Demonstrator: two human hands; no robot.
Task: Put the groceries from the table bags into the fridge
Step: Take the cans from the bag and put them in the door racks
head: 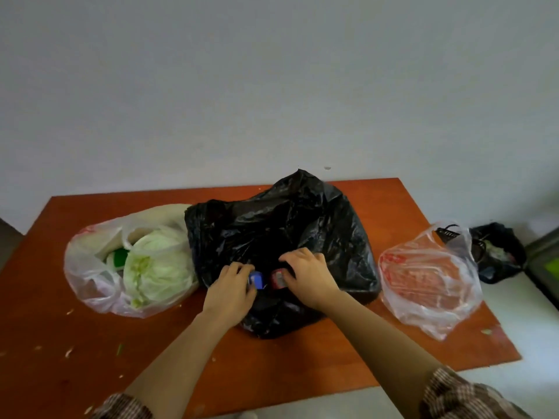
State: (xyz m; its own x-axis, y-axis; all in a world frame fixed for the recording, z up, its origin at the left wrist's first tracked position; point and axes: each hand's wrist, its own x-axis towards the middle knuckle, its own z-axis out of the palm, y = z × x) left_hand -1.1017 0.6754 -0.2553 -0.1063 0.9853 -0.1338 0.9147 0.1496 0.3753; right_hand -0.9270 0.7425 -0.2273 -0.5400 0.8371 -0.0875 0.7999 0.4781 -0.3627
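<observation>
Orange-brown table (54, 343) against a pale wall, seen from above, three plastic bags in a row. Far left: clear bag (90, 267) lying open, holding a pale green cabbage (157, 261), something bright green (119, 257) tucked behind it. Centre: large black bag (287, 225), crumpled, mouth facing the viewer. Left hand (231, 290) at that mouth, fingers curled around a small blue item (256, 279), seemingly gripping it. Right hand (307, 273) just beside, fingers bent over a small red item (279, 279) and the bag's edge; whether holding item or plastic, cannot tell. Both items too blurred to identify. Best approach, judging from this: hold the mouth wide, lift each item straight out to avoid snagging the thin plastic. Right: second clear bag (429, 279) with red print, apparently nearly empty, contents unclear. Beyond the table's right edge: small black bag (496, 252) on the floor. No fridge in view.
</observation>
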